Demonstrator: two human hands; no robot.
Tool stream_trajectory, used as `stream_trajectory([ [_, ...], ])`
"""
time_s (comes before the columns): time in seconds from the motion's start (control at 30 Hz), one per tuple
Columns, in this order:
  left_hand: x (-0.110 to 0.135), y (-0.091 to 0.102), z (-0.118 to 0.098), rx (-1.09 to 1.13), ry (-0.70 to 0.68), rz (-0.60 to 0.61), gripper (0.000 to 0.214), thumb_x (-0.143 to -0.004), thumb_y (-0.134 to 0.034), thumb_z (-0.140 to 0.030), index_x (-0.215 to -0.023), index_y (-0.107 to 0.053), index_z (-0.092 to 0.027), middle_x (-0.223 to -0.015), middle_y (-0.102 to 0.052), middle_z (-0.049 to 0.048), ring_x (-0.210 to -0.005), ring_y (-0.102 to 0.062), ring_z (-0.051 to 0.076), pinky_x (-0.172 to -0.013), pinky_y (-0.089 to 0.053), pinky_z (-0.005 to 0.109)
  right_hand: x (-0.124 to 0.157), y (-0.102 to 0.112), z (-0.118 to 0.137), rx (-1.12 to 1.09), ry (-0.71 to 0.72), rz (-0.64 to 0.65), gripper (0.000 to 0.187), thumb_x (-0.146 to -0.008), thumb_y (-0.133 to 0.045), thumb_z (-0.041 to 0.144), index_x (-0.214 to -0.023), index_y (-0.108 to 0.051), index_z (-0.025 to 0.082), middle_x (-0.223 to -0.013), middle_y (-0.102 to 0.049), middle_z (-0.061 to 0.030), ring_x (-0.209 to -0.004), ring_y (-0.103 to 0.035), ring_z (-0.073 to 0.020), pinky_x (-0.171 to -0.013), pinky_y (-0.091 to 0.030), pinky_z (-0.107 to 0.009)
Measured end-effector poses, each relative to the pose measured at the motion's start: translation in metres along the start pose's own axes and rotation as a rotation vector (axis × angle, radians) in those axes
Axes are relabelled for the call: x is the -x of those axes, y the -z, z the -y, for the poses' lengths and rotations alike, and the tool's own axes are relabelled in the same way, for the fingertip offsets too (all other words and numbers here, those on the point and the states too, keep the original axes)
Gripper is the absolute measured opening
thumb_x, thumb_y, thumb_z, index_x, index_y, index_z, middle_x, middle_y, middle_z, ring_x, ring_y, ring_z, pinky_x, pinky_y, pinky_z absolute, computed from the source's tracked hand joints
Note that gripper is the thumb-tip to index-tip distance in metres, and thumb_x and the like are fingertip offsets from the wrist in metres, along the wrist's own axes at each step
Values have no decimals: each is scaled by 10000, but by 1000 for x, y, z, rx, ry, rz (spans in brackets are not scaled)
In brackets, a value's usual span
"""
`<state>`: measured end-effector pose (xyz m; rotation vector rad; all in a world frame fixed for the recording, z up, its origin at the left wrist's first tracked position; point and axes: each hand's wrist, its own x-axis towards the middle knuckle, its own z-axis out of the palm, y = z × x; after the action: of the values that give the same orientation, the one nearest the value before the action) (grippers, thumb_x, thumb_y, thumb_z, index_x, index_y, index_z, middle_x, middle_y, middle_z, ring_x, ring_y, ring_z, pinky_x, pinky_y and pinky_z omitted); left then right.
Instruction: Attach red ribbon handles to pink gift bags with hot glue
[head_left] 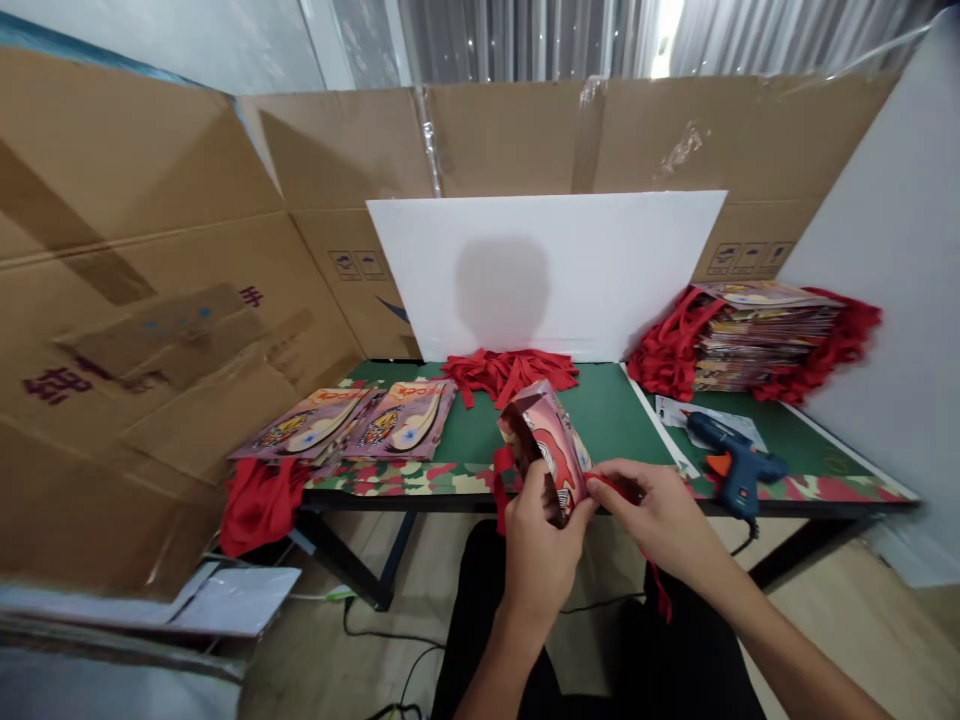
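Note:
Above my lap, at the table's front edge, a small printed paper bag (pixel 553 440) is tilted with its dark mouth toward the left. My left hand (pixel 536 560) is closed around the bag's lower part, thumb on the outside. The fingers of my right hand (pixel 660 515) pinch a red fabric strap (pixel 663 595) against the bag's right side, and its loose end hangs down. Another red strap (pixel 501 485) shows on the bag's left side. Beyond the bag lies a heap of red straps (pixel 514 372).
Flat printed bags (pixel 409 420) lie at the left, with red straps (pixel 262 505) draped over the edge. A tall strapped stack (pixel 765 340) stands back right. In front of it, a blue glue gun (pixel 735 460) rests on the green table (pixel 615 420). Cardboard walls (pixel 330 150) surround the table.

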<state>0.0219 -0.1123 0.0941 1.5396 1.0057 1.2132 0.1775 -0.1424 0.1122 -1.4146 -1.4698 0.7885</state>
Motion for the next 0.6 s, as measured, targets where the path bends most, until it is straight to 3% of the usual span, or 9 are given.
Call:
stream_trajectory([
  [0.2, -3, 3, -9, 75, -16, 143, 426, -846, -713, -214, -1245, -566, -223, -1149, -719, 75, -968, -735, 203, -865, -616, 319, -9, 14, 30, 381, 22, 94, 168, -879, -553, 232, -757, -662, 196, -674, -634, 17, -611, -504, -135, -592, -334, -271],
  [0.3, -2, 9, -12, 106, -22, 234, 365, -939, -628, -269, -1291, -546, -222, -1255, -685, 100, -1096, -703, 217, -926, -596, 329, -14, 23, 41, 450, 32, 187, 146, -857, -564, 209, -764, -677, 203, -668, -626, 26, -591, -471, -123, -584, -315, -269],
  [0.43, -2, 14, -10, 118, -7, 232, 394, -983, -579, -334, -1355, -507, -224, -1313, -660, 110, -1167, -675, 221, -1015, -556, 353, -17, 27, 48, 497, 110, 249, 165, -857, -579, 177, -740, -690, 206, -703, -649, 20, -629, -498, -123, -621, -325, -268],
  [0.6, -4, 18, -5, 90, 48, 208, 354, -985, -584, -375, -1298, -525, -219, -1252, -688, 105, -1094, -702, 230, -859, -603, 306, -20, 19, 42, 399, 91, 184, 140, -896, -612, 221, -806, -719, 218, -760, -698, 8, -676, -563, -144, -654, -367, -264],
])
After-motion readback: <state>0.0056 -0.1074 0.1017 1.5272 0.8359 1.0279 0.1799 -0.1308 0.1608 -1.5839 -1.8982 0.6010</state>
